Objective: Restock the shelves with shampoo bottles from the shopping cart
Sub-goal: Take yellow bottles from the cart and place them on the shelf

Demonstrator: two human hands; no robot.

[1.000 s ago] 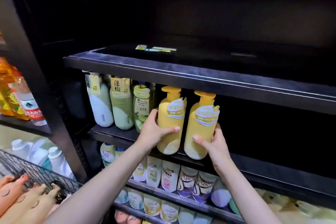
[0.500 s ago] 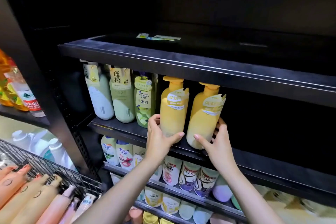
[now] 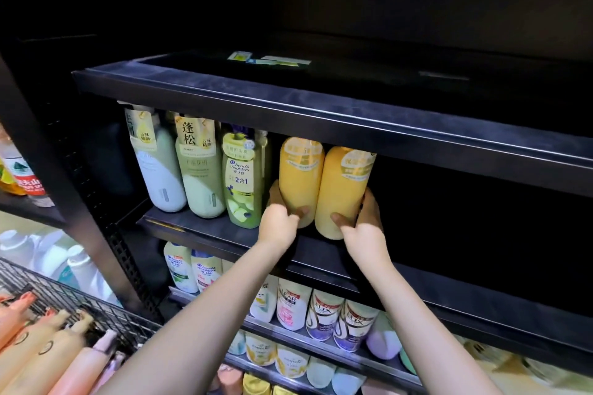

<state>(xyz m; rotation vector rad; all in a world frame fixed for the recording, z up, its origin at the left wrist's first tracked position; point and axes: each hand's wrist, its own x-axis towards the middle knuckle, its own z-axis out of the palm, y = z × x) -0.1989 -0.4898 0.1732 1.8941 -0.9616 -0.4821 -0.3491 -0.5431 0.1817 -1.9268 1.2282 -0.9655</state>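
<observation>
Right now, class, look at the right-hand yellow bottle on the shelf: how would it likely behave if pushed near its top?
The yellow bottle is tall and narrow at its base, so it would probably tip rather than slide. Its glossy plastic looks smooth, perhaps slippery. The right hand holds it low, where a grip likely steadies it best.

L hand (image 3: 278, 224), R hand (image 3: 364, 229), fingers curled

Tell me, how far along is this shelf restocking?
Partly done. Three pale green and white shampoo bottles already stand at the left of the black metal shelf. In hand: the left hand grips one yellow plastic bottle, the right hand another yellow bottle, both at the shelf. Left: peach and pink bottles lie in the wire shopping cart, and the shelf's right side looks dark.
</observation>
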